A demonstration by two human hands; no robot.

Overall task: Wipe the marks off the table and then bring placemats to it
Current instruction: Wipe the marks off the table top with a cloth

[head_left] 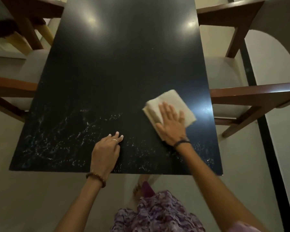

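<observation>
A long black table (117, 67) runs away from me. White speckled marks (65, 136) cover its near part, thickest at the near left. A folded cream cloth (169, 101) lies on the table at the near right. My right hand (172, 123) presses flat on the cloth with straight, spread fingers. My left hand (105, 151) rests on the table near the front edge, its fingertips touching the surface and holding nothing. No placemats are in view.
Wooden chairs with pale seats stand on both sides: one at the left (12, 87), one at the right (251, 99), and more further back (228, 10). The floor (23, 198) is pale, with a dark strip (266, 131) on the right.
</observation>
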